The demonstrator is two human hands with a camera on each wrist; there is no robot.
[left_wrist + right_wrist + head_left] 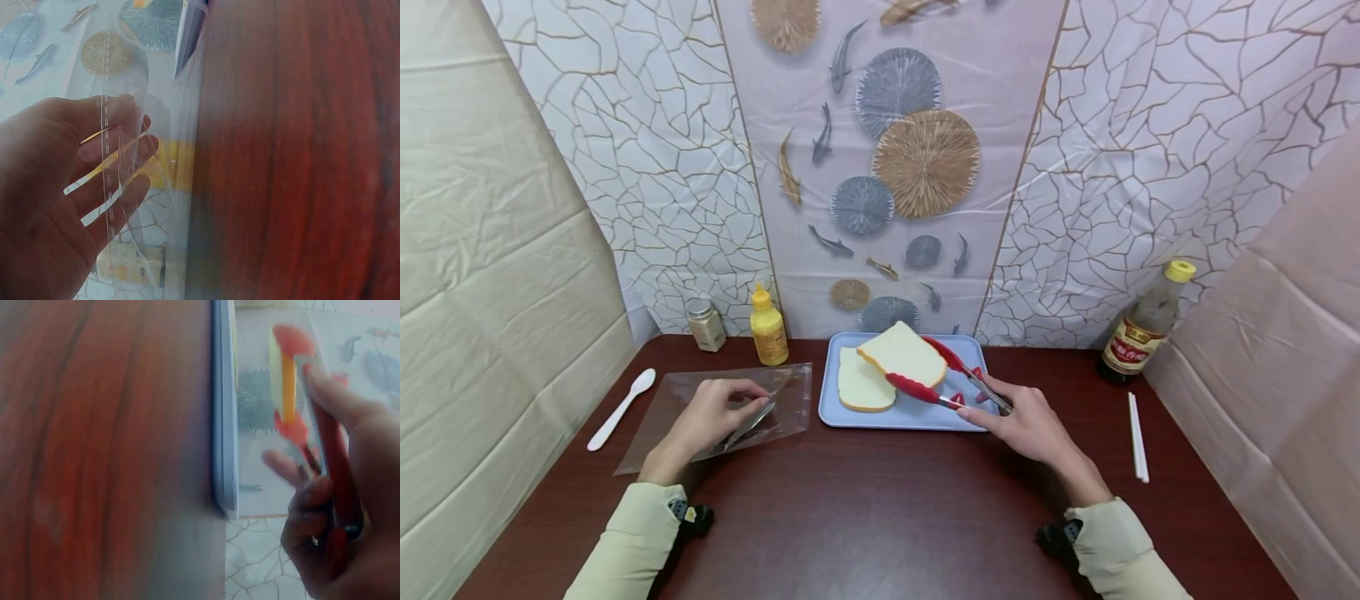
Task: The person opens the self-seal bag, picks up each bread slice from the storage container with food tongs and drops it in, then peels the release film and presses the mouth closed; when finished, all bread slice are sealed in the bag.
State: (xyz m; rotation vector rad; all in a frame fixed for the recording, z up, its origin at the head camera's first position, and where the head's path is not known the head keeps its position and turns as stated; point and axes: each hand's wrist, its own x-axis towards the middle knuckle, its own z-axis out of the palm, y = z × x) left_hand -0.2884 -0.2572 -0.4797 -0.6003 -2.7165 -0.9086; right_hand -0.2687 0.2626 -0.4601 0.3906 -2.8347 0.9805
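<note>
My right hand (1030, 419) grips a pair of red-tipped tongs (917, 389), whose two tips clasp a slice of bread (904, 354) by its sides. That slice is tilted and overlaps a second bread slice (865, 398) lying on the light blue tray (842, 421). In the right wrist view the tongs (337, 469) lie along the palm, the bread slice (287, 387) edge-on between their tips. To the left, my left hand (711, 417) pinches the raised edge of a clear plastic bag (677, 392) between thumb and fingers. The bag (134, 75) looks see-through in the left wrist view.
A white spoon (622, 408) lies left of the bag. Behind it stand a shaker jar (706, 325) and a yellow squeeze bottle (768, 329). At the right are a sauce bottle (1142, 325) and white chopsticks (1138, 437). Fabric walls enclose the dark wooden table (865, 517).
</note>
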